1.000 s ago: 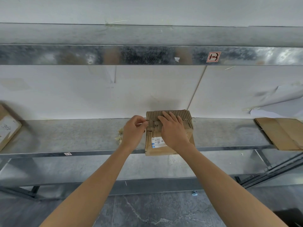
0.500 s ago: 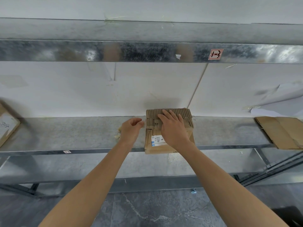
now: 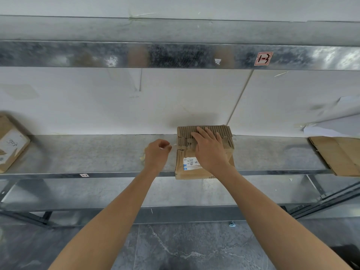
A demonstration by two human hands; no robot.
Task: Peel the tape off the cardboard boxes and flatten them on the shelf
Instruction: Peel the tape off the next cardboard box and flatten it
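Head view: my right hand (image 3: 210, 151) lies flat, fingers spread, on the cardboard box (image 3: 194, 174) at the shelf's (image 3: 78, 154) front edge. My left hand (image 3: 156, 154) hovers just beside the box, fingers curled; whether it pinches tape I cannot tell.

Red-bordered sticker (image 3: 263, 58) on upper shelf beam (image 3: 116, 55): hand-drawn black mark, reads like "B" or "1-3"; white shipping label (image 3: 190, 162) on centre cardboard box (image 3: 187, 133): barcode, blue print, digits too small to read; white label (image 3: 12, 144) on left box (image 3: 4, 123): handwritten scrawl, illegible; small sticker (image 3: 84, 175) on shelf front edge (image 3: 116, 174): marks unreadable.
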